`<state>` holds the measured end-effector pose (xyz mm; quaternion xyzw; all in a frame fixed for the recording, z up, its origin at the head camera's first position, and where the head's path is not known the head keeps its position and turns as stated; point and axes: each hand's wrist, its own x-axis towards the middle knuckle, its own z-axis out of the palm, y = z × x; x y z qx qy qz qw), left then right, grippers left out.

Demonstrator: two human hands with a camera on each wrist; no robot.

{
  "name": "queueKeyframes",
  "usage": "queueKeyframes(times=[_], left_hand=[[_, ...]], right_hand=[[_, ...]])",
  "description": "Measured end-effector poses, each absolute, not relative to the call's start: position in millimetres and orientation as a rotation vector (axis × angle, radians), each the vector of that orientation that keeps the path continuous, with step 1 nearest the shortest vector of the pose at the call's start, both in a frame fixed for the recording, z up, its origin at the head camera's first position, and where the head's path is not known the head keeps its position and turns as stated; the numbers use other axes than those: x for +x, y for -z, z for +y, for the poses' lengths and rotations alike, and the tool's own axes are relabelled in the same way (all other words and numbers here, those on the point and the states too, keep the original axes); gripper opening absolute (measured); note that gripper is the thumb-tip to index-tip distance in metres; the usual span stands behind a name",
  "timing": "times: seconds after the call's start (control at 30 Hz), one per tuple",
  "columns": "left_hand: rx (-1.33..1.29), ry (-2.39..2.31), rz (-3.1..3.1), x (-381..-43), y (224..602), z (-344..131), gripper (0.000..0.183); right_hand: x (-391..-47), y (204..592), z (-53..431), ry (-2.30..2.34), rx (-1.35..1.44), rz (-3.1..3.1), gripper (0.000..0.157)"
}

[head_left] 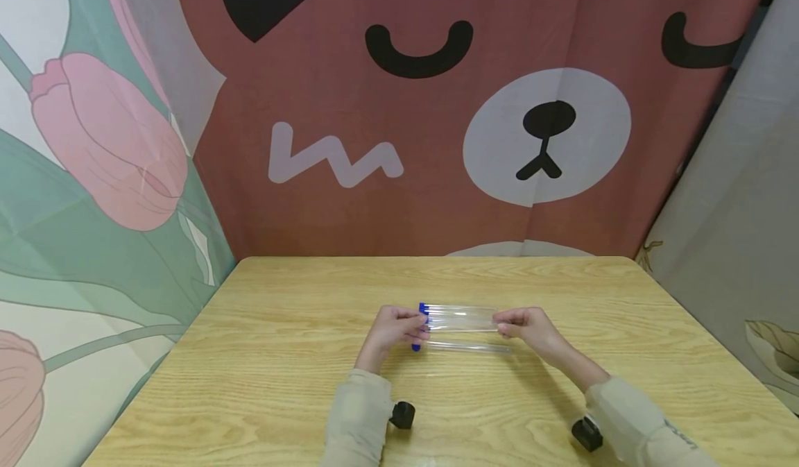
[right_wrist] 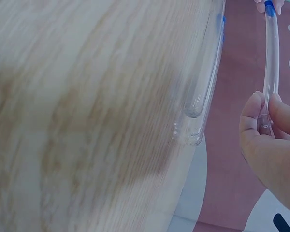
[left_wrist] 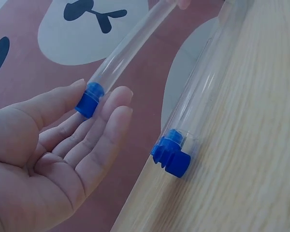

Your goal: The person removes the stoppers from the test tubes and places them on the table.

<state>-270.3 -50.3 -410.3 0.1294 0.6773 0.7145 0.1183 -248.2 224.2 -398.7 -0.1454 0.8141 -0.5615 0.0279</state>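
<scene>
A clear test tube [left_wrist: 130,48] with a blue cap [left_wrist: 89,100] is held raised off the table between both hands. My left hand [head_left: 394,327] pinches it at the cap end, thumb against fingers, the other fingers loosely bent in the left wrist view. At the tube's far, rounded end, my right hand [head_left: 532,326] grips it between thumb and fingers. More clear test tubes [right_wrist: 198,92] with blue caps [left_wrist: 173,152] lie side by side on the table below. In the head view one tube [head_left: 471,347] lies apart, nearer me; the hands partly cover the others.
The wood-grain table [head_left: 281,384] spreads out around the tubes. Behind it hangs a reddish curtain [head_left: 299,217] with a bear face, and patterned curtains stand at the left and right. A small black camera sits on each sleeve.
</scene>
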Motion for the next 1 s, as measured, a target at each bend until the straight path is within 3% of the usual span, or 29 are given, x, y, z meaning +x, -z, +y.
queueKeyframes(times=[1.0], left_hand=[[0.14,-2.027,2.333,-264.8,402.6,-41.9,0.015]], right_hand=[[-245.1,400.6,215.0,1.755,-0.419,2.569,0.023]])
